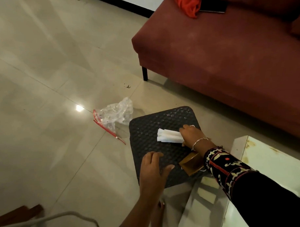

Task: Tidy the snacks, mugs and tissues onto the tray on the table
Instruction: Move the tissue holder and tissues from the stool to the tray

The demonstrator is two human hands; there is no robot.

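Tissues (169, 137), folded white, lie on the dark woven tray (146, 130), toward its far right part. The right hand (191, 135) reaches over from the right and rests its fingers on the right end of the tissues; its grip looks bent down onto the paper, though whether it pinches the tissues or only presses them cannot be told. A thin bracelet (198, 142) circles that wrist, and a patterned dark sleeve (227, 170) covers the forearm. The left hand (153, 171) hovers over the tray's near edge, its grip spread and holding nothing, thumb pointing right. A small brown wooden box (192, 164) sits on the tray's near right corner, partly under the right wrist. The tray appears to sit on a glass-topped counter (266, 160), through which the tiled floor (42, 66) shows. On the floor just left of the tray lies a crumpled clear plastic bag (115, 114) with a red strip. A red sofa (229, 59) stands behind.
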